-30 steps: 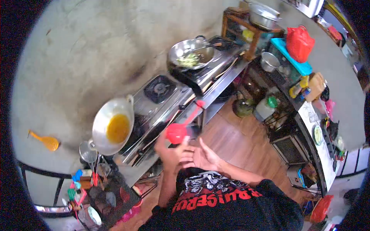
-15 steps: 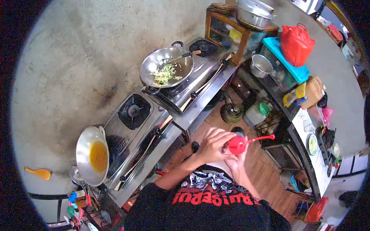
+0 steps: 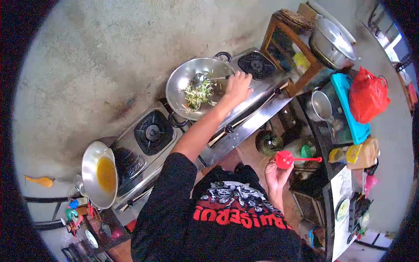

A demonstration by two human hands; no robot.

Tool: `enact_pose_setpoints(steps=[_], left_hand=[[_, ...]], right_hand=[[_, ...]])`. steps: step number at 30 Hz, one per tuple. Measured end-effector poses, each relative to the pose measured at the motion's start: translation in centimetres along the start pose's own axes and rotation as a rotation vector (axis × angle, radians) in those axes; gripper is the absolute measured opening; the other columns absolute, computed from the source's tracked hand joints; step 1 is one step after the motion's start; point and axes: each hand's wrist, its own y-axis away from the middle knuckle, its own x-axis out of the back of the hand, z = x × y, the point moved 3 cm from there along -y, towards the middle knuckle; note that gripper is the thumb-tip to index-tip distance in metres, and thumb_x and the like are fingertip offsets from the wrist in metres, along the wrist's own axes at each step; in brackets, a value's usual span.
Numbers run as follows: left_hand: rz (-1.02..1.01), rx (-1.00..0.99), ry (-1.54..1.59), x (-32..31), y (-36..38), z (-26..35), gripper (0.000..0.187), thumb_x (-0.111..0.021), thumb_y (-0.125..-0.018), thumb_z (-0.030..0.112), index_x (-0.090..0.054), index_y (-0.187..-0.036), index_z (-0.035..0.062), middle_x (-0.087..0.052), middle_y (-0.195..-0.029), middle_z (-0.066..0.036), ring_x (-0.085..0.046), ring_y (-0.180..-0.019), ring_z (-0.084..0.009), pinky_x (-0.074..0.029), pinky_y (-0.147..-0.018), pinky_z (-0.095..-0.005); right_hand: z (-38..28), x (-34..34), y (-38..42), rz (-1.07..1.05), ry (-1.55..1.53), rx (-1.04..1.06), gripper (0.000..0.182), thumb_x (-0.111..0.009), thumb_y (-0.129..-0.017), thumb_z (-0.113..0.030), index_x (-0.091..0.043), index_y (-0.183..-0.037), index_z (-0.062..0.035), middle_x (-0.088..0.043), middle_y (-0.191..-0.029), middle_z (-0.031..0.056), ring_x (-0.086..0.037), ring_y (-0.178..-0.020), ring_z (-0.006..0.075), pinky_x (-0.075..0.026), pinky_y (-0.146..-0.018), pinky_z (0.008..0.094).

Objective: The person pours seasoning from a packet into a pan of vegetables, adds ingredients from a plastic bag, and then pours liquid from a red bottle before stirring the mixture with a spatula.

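My left hand (image 3: 238, 87) reaches over the cooktop, fingers wrapped round the handle of a metal ladle (image 3: 200, 79). The ladle's head rests inside a wide metal wok (image 3: 179, 83), among shredded green and white vegetables (image 3: 198, 95). On the right, my right hand (image 3: 276, 175) is closed round a red-topped squeeze bottle (image 3: 284, 160), held away from the wok. A thin red strap with a knobbed end sticks out sideways from the bottle's top. The bottle's lower part is hidden by my fingers and its top.
A second wok (image 3: 89, 174) with yellow-brown liquid stands at the left, beside a bare burner (image 3: 152, 132). Behind the wok's right side are another burner (image 3: 256, 65) and a wooden cabinet (image 3: 301, 79). To the right, a counter holds a metal pot (image 3: 321, 106) and a red bag (image 3: 369, 96).
My left hand has left the bottle, reached up to the wok and taken hold of the ladle. My right hand keeps the bottle, further right. The view has shifted.
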Motion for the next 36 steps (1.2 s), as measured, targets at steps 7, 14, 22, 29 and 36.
enact_pose_setpoints(steps=[7, 14, 22, 29, 36], left_hand=[[0.062, -0.009, -0.237, -5.6, -4.7, -0.6, 0.028, -0.068, -0.073, 0.026, -0.064, -0.095, 0.0086, -0.06, -0.098, -0.009, -0.053, -0.101, -0.0242, -0.044, -0.081, -0.038], [0.056, -0.022, -0.325, -6.7, -5.6, -2.5, 0.013, -0.062, -0.074, 0.021, -0.067, -0.08, 0.0104, -0.061, -0.088, -0.006, -0.055, -0.094, -0.0212, -0.047, -0.074, -0.0339], [0.18, 0.041, -0.517, -4.0, -5.4, -3.5, 0.016, -0.06, -0.072, 0.019, -0.064, -0.086, 0.0109, -0.061, -0.088, -0.002, -0.055, -0.091, -0.019, -0.048, -0.066, -0.0318], [0.583, 0.517, -0.245, 8.0, 3.1, -6.8, 0.019, -0.065, -0.081, 0.018, -0.063, -0.095, 0.0062, -0.061, -0.087, -0.01, -0.059, -0.082, -0.0264, -0.049, -0.068, -0.038], [0.951, 0.683, -0.23, 10.8, 11.6, -8.5, 0.016, -0.067, -0.081, 0.008, -0.065, -0.097, 0.0026, -0.058, -0.076, -0.009, -0.054, -0.067, -0.0211, -0.043, -0.06, -0.0316]], right_hand=[[-1.1, -4.6, -11.0, 0.031, 0.126, -0.177, 0.045, -0.067, -0.083, -0.039, -0.059, -0.112, -0.006, -0.064, -0.108, 0.0139, -0.063, -0.094, 0.026, -0.056, -0.076, 0.0336], [-1.3, -9.3, -19.6, 0.018, 0.279, -0.352, 0.042, -0.062, -0.086, -0.043, -0.06, -0.112, -0.0088, -0.064, -0.11, 0.0082, -0.063, -0.096, 0.0259, -0.055, -0.082, 0.0372], [1.7, -13.0, -25.4, 0.087, 0.31, -0.551, 0.045, -0.063, -0.086, -0.042, -0.057, -0.115, -0.008, -0.063, -0.111, 0.0091, -0.063, -0.096, 0.0253, -0.056, -0.08, 0.0377], [8.2, -17.1, -29.1, -0.193, 0.616, -0.588, 0.047, -0.058, -0.089, -0.044, -0.055, -0.117, -0.0061, -0.059, -0.118, 0.0094, -0.056, -0.11, 0.0225, -0.044, -0.098, 0.0393], [17.7, -18.5, -33.4, -0.42, 1.116, -0.368, 0.042, -0.073, -0.08, -0.022, -0.048, -0.112, -0.0095, -0.059, -0.104, 0.005, -0.062, -0.091, 0.0227, -0.054, -0.074, 0.0405]])
